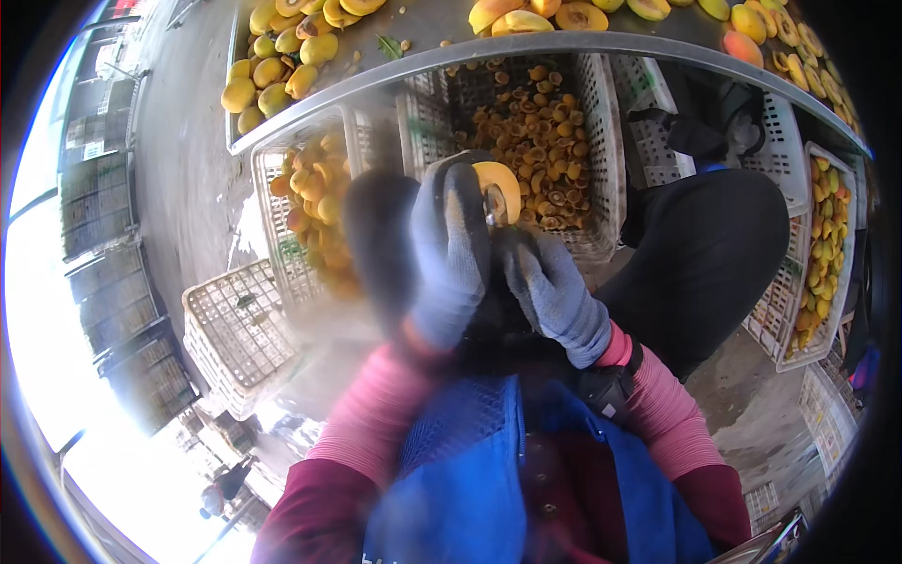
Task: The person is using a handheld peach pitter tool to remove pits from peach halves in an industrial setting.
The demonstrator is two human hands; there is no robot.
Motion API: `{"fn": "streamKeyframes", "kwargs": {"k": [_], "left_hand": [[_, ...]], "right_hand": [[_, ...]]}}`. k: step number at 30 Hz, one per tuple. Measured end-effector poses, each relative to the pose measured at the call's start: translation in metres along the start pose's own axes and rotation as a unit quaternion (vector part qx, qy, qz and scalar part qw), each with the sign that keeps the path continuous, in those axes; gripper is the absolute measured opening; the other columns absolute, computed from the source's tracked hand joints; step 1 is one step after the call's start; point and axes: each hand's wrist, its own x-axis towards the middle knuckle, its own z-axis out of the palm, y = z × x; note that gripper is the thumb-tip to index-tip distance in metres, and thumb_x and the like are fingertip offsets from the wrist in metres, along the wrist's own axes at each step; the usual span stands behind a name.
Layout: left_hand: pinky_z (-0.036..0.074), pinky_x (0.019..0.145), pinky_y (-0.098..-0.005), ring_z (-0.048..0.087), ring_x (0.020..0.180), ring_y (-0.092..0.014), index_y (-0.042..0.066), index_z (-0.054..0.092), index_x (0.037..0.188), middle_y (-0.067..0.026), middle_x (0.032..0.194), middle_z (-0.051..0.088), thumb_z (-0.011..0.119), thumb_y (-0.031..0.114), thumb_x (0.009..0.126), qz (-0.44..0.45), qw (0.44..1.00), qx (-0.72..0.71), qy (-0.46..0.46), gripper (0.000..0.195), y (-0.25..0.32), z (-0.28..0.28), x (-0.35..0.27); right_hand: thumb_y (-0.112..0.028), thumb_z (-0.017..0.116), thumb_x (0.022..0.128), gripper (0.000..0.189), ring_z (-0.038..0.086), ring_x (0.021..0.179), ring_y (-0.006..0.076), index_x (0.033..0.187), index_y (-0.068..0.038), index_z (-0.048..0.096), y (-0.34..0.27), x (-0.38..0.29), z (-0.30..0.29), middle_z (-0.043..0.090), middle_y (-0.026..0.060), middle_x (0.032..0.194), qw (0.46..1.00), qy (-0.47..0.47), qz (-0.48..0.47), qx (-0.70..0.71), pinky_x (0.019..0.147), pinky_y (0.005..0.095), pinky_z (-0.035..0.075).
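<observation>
My left hand (453, 247), in a grey knitted glove with a dark palm, is closed around a halved yellow peach (502, 185), whose cut face is turned towards my right hand. A small shiny metal tip shows at the pit hollow of the fruit. My right hand (550, 282), gloved alike, has its fingers curled just below the fruit, on a tool that they mostly hide. Both hands are between my knees, above a plastic crate (606, 155) that holds many brown peach pits (539, 158) with orange flesh around them.
A metal-edged table (423, 60) bears whole and halved peaches. Left of my knees stands a crate of yellow fruit (313, 204), with an upturned white crate (239, 317) near it. Another crate of fruit (821, 254) is at the right. A person's dark shoe (697, 137) shows beneath the table.
</observation>
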Motion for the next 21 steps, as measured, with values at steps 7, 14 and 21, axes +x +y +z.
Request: {"fn": "streamKeyframes", "kwargs": {"k": [7,14,21], "left_hand": [[0.050,0.066,-0.0363,0.058,0.079,-0.033,-0.003,0.047,0.114,-0.0220,0.098,0.054,0.060,-0.001,0.071,0.332,0.934,0.085,-0.098,0.045,-0.016,-0.025,0.027],[0.043,0.091,-0.0335,0.051,0.107,-0.030,-0.002,0.052,0.118,-0.0167,0.118,0.052,0.051,-0.001,0.080,0.192,0.951,0.092,-0.222,0.038,-0.032,-0.027,0.018],[0.046,0.070,-0.0311,0.055,0.083,-0.026,-0.002,0.054,0.109,-0.0152,0.100,0.054,0.053,-0.003,0.081,0.240,0.968,0.038,-0.065,0.029,-0.029,-0.008,0.001]], "right_hand": [[0.001,0.066,0.074,0.031,0.058,0.083,0.0308,0.103,0.005,0.056,-0.006,-0.001,0.002,0.057,0.0190,0.099,0.996,-0.037,0.069,0.050,0.072,0.0337,0.049],[-0.002,0.064,0.077,0.032,0.057,0.085,0.0295,0.108,0.003,0.056,-0.008,0.003,-0.014,0.058,0.0174,0.099,0.990,-0.052,-0.103,-0.078,0.072,0.0329,0.049],[-0.001,0.063,0.077,0.035,0.055,0.089,0.0298,0.111,0.003,0.054,-0.028,0.013,-0.022,0.057,0.0170,0.102,0.819,-0.236,0.468,0.236,0.074,0.0339,0.048]]}}
